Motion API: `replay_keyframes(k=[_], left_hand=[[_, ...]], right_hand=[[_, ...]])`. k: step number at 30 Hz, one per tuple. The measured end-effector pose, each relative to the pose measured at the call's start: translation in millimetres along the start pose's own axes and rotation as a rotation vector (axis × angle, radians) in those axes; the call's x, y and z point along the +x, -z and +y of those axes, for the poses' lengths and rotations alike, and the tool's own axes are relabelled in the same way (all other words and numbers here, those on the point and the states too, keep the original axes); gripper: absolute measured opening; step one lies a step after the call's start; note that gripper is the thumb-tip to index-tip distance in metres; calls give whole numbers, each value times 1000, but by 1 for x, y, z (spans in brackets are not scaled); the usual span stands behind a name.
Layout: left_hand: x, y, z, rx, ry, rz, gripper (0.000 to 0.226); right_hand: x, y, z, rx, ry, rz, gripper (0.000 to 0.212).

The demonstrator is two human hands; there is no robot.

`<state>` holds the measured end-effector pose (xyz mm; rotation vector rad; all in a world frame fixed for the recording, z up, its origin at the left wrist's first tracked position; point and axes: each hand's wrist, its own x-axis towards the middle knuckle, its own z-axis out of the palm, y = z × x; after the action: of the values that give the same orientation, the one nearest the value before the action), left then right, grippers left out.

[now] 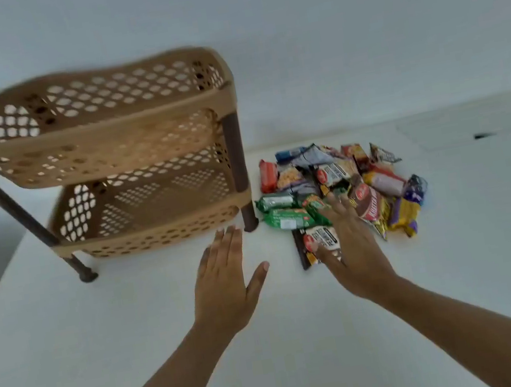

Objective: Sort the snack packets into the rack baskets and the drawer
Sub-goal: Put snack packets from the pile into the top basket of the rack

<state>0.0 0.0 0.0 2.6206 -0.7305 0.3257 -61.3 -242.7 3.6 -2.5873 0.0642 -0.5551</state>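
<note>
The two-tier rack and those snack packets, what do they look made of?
Rack baskets: matte tan plastic, judging by the moulded lattice holes. The brown posts could be plastic or metal. Snack packets: glossy printed film, crinkled, probably foil-lined.

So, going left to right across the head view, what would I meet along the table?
Rack → left hand → red packet → right hand → purple and yellow packet.
</note>
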Motion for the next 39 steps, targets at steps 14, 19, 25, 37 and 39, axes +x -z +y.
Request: replay_keyframes(k=[14, 19, 25, 37, 39], left_hand=[[-40, -79, 3, 62, 67, -360, 76], [-12, -73, 16, -13, 66, -321, 82], [48, -66, 25, 61, -3, -260, 68], [126, -82, 36, 253, -155, -324, 59], [127, -84, 36, 270, -192, -328, 59]], right_hand=[[-71, -29, 38, -195, 44, -336, 62], [-49, -20, 43, -192, 56, -285, 57], [-14, -10, 57, -225, 80, -168, 59], [4, -12, 64, -375, 57, -242, 62], [4, -12, 65, -362, 42, -225, 58]])
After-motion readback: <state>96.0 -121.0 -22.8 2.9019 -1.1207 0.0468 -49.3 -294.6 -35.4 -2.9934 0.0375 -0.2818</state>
